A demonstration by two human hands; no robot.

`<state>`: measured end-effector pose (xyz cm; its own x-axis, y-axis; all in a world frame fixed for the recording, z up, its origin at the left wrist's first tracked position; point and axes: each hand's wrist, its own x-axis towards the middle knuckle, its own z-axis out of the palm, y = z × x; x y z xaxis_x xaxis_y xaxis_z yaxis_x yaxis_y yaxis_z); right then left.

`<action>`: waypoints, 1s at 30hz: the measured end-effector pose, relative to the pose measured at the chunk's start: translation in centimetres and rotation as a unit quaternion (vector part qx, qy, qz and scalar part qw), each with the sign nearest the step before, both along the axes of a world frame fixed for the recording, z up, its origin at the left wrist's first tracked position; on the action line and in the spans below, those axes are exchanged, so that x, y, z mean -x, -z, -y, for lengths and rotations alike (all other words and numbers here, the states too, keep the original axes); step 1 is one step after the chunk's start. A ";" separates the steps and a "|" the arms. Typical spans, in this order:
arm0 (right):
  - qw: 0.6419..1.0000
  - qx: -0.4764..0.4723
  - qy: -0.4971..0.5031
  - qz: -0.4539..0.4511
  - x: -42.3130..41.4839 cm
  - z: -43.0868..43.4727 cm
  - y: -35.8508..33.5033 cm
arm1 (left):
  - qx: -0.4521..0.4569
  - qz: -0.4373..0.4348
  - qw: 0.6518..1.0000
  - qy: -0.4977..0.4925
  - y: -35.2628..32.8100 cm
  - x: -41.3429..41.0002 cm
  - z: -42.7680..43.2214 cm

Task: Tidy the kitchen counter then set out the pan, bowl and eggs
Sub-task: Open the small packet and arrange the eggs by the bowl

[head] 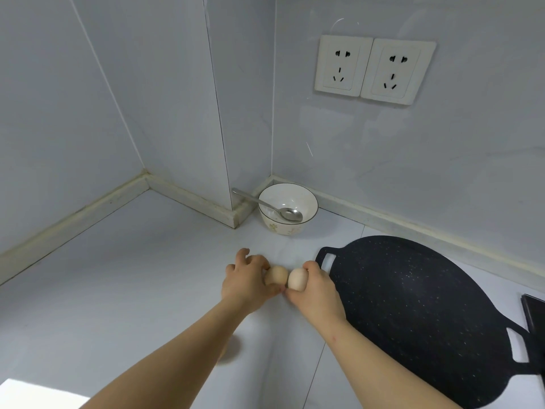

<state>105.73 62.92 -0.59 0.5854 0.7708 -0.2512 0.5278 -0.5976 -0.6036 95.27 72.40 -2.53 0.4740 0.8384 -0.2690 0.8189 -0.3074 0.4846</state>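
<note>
Together, hands (283, 287) clasping touching eggs (287, 278)

Pale grey tiled walls (442, 149) met in corner, with boxed column (188, 113) jutting forward between them. Two white sockets (374, 69) sat side by side on right wall, nothing plugged in. Desk (118, 276) was light grey, smooth, faintly veined. Off-white upstand strip (73, 211) ran along wall base, discoloured at joints. Light was even and cool; bright patch (29, 394) showed at lower left edge. Dark object (535, 317) was cut off at right edge.
</note>
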 end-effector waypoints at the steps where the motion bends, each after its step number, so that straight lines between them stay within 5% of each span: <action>1: 1.000 -0.002 -0.002 0.003 0.0 -0.1 0.1 | -0.021 -0.009 1.000 -0.013 -0.3 -0.1 0.6; 6: 1.000 -0.014 -0.012 0.012 0.1 0.1 0.1 | -0.086 -0.041 0.995 -0.019 -0.5 -0.7 1.8; 14: 0.999 -0.033 -0.025 -0.004 -0.3 0.2 -0.1 | 0.012 -0.013 0.998 0.058 -0.3 0.8 -0.8; 30: 0.998 -0.042 -0.028 -0.024 -0.1 0.3 0.1 | -0.022 0.079 0.993 0.082 -1.2 1.5 -2.0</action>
<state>105.79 62.57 -0.72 0.5293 0.8220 -0.2102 0.5286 -0.5132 -0.6761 93.76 74.38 -1.34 0.6381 0.7561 -0.1454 0.6714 -0.4539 0.5858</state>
